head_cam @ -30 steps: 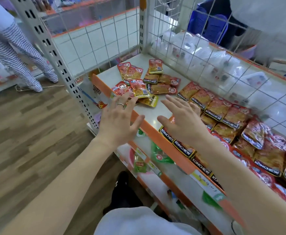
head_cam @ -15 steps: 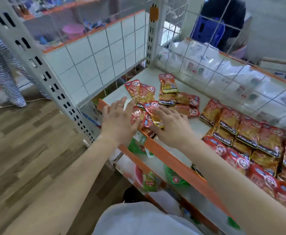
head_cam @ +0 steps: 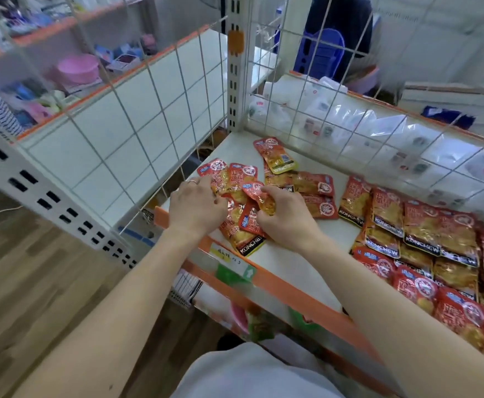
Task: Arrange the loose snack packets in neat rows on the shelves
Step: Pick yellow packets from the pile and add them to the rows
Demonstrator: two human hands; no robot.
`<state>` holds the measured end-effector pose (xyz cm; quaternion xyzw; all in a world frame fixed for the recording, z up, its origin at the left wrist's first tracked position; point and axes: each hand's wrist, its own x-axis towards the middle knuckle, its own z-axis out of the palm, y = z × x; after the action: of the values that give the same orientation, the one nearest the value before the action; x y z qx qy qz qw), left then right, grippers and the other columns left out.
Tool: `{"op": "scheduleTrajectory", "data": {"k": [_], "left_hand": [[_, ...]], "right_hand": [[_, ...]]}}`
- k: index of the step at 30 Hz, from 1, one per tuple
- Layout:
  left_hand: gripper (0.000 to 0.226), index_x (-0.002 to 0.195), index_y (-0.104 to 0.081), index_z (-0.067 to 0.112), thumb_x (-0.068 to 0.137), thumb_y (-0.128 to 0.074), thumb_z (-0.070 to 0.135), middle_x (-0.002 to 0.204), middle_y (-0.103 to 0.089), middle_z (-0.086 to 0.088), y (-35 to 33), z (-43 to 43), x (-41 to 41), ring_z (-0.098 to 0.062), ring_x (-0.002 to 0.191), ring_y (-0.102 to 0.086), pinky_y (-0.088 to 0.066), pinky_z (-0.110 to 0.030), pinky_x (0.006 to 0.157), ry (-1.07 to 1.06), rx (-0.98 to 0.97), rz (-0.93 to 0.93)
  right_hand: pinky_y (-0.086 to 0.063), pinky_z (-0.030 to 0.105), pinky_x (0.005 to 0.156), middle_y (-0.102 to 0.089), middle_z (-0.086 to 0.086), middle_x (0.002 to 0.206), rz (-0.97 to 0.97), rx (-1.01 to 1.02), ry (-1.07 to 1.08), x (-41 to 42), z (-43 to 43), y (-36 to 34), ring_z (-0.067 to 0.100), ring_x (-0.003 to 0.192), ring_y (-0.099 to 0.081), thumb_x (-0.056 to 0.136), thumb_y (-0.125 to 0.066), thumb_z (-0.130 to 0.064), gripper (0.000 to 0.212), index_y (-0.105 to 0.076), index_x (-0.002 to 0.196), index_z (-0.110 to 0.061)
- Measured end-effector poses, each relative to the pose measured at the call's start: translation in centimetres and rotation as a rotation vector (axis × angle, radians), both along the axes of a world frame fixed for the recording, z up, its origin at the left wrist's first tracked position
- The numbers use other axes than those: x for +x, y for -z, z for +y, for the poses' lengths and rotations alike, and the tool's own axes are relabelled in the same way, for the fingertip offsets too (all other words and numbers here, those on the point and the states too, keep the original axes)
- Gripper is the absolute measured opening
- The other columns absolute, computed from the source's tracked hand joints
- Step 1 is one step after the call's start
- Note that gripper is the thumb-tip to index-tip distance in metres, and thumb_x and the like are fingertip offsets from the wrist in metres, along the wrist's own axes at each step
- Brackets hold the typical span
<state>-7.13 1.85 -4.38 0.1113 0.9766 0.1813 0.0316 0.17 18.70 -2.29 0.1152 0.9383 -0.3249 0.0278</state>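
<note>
Several loose red-and-yellow snack packets (head_cam: 275,156) lie scattered at the left end of the white shelf (head_cam: 292,265). My left hand (head_cam: 196,206) and my right hand (head_cam: 285,218) both sit on the near part of this pile. The right hand's fingers curl round a crumpled packet (head_cam: 259,195). The left hand's fingers curl onto packets (head_cam: 220,179) at the pile's left side, its grip partly hidden. One packet (head_cam: 245,238) marked KONCHEW lies between my wrists. To the right, more packets lie in overlapping rows (head_cam: 424,234).
White wire-grid panels (head_cam: 137,124) wall the shelf at the left and back, with a slotted upright post (head_cam: 236,67) at the corner. An orange rail (head_cam: 286,291) with price tags edges the shelf front. A lower shelf (head_cam: 235,308) holds other goods. Wood floor lies to the left.
Both hands moved forward from above the shelf's front edge onto the loose pile and closed on packets. The view has tilted closer to the shelf corner.
</note>
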Motion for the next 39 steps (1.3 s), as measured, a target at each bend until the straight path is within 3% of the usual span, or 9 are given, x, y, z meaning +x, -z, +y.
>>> {"op": "scheduleTrajectory", "data": {"k": [3, 9, 13, 17, 19, 24, 31, 34, 39], "left_hand": [[0.05, 0.125, -0.055, 0.007, 0.095, -0.049, 0.047, 0.12, -0.06, -0.015, 0.1, 1.0, -1.8, -0.034, 0.113, -0.055, -0.049, -0.048, 0.095, -0.113, 0.047, -0.034], [0.069, 0.135, -0.043, 0.005, 0.091, -0.063, 0.054, 0.131, -0.053, -0.023, 0.4, 2.9, -4.4, -0.04, 0.123, -0.05, -0.047, -0.049, 0.097, -0.215, 0.034, -0.073], [0.076, 0.134, -0.039, 0.011, 0.078, -0.08, 0.044, 0.131, -0.054, -0.017, 0.5, 3.2, -5.9, -0.038, 0.124, -0.051, -0.045, -0.053, 0.103, -0.305, 0.266, -0.21], [0.048, 0.101, -0.046, 0.016, 0.076, -0.086, 0.021, 0.099, -0.059, -0.004, -1.0, 3.4, -6.8, -0.029, 0.107, -0.058, -0.049, -0.052, 0.099, -0.401, 0.558, -0.428], [0.036, 0.103, -0.056, 0.015, 0.079, -0.083, 0.013, 0.1, -0.062, -0.003, -1.5, 3.4, -6.7, -0.024, 0.099, -0.06, -0.053, -0.046, 0.092, -0.388, 0.688, -0.469], [0.041, 0.131, -0.056, 0.014, 0.092, -0.069, 0.013, 0.114, -0.061, 0.0, -2.8, 3.5, -5.6, -0.015, 0.099, -0.06, -0.056, -0.036, 0.083, -0.276, 0.893, -0.187], [0.024, 0.116, -0.062, 0.028, 0.093, -0.069, 0.024, 0.104, -0.068, 0.007, -4.4, 2.6, -3.5, -0.004, 0.097, -0.066, -0.057, -0.031, 0.083, -0.048, 0.881, 0.059], [0.023, 0.113, -0.064, 0.029, 0.092, -0.069, 0.02, 0.099, -0.069, 0.009, -4.9, 2.5, -2.2, -0.002, 0.093, -0.066, -0.056, -0.025, 0.079, -0.003, 0.881, 0.095], [0.025, 0.1, -0.062, 0.043, 0.09, -0.072, 0.022, 0.102, -0.07, 0.007, -5.8, 2.5, -0.3, -0.016, 0.093, -0.07, -0.06, -0.037, 0.075, 0.002, 0.976, 0.013]], "right_hand": [[-0.042, 0.044, 0.105, -0.06, 0.002, 0.128, -0.068, -0.096, 0.096, -0.6, 0.3, -0.4, 0.027, 0.127, -0.039, 0.084, -0.063, -0.024, 0.061, -0.048, 0.143, -0.024], [-0.053, 0.038, 0.088, -0.057, -0.001, 0.122, -0.168, -0.204, 0.184, -1.5, 1.0, -1.2, 0.025, 0.123, -0.046, 0.076, -0.071, -0.025, 0.066, -0.046, 0.136, -0.035], [-0.051, 0.023, 0.066, -0.057, -0.008, 0.106, -0.189, -0.261, 0.179, -1.3, 1.6, -1.8, 0.004, 0.088, -0.058, 0.081, -0.073, -0.031, 0.052, -0.053, 0.129, -0.03], [-0.051, 0.025, 0.067, -0.065, -0.004, 0.099, -0.099, -0.249, 0.215, -1.0, 2.1, -2.2, 0.011, 0.083, -0.061, 0.095, -0.055, -0.036, 0.017, -0.06, 0.107, -0.025], [-0.042, 0.018, 0.059, -0.059, -0.007, 0.084, -0.017, -0.154, 0.23, -0.9, 2.4, -2.3, 0.012, 0.075, -0.057, 0.101, -0.046, -0.027, 0.014, -0.057, 0.094, -0.023], [-0.043, 0.027, 0.065, -0.058, -0.006, 0.081, 0.087, -0.168, 0.262, -0.5, 3.3, -1.8, 0.019, 0.082, -0.057, 0.103, -0.046, -0.024, 0.018, -0.06, 0.094, -0.018], [-0.054, 0.038, 0.088, -0.069, 0.006, 0.112, 0.125, -0.434, 0.435, 0.4, 5.2, -2.2, 0.019, 0.097, -0.066, 0.094, -0.064, -0.025, 0.028, -0.069, 0.118, -0.012], [-0.058, 0.041, 0.085, -0.073, 0.007, 0.096, 0.135, -0.662, 0.435, 1.2, 5.8, -2.3, 0.02, 0.083, -0.07, 0.089, -0.07, -0.008, 0.017, -0.07, 0.105, -0.011], [-0.058, 0.042, 0.087, -0.074, 0.013, 0.099, 0.176, -0.989, 0.334, 2.6, 5.9, -2.6, 0.028, 0.091, -0.071, 0.082, -0.064, 0.017, 0.043, -0.062, 0.115, -0.011]]}}
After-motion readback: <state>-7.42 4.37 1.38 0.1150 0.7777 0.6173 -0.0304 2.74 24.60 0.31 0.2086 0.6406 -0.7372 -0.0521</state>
